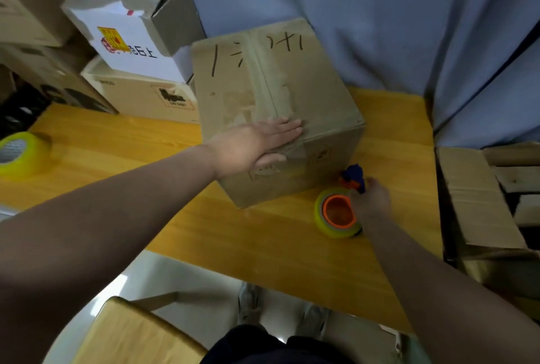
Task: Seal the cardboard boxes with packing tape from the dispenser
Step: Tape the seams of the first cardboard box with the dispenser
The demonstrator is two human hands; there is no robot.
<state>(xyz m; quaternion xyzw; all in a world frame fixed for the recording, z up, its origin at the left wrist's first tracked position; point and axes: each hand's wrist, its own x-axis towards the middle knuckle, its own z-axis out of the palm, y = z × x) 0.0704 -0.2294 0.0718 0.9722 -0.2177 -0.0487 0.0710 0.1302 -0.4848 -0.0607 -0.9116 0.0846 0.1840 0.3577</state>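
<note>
1. The cardboard box (277, 94) is sitting on the yellow table (146, 144), with tape lying along its top seam.
2. You are pressing your left hand (254, 144) flat on its near top edge, fingers straight and together.
3. Your right hand (372, 200) is gripping the tape dispenser (339, 213), which is resting on the table just beside the box, with your fingers curling round its blue handle.

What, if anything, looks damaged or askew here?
The white-labelled box at back left sits tilted on the stack, its top crumpled and a flap gaping. The box under the left hand shows peeled, scuffed patches beside its seam. Nothing is spilled.
</note>
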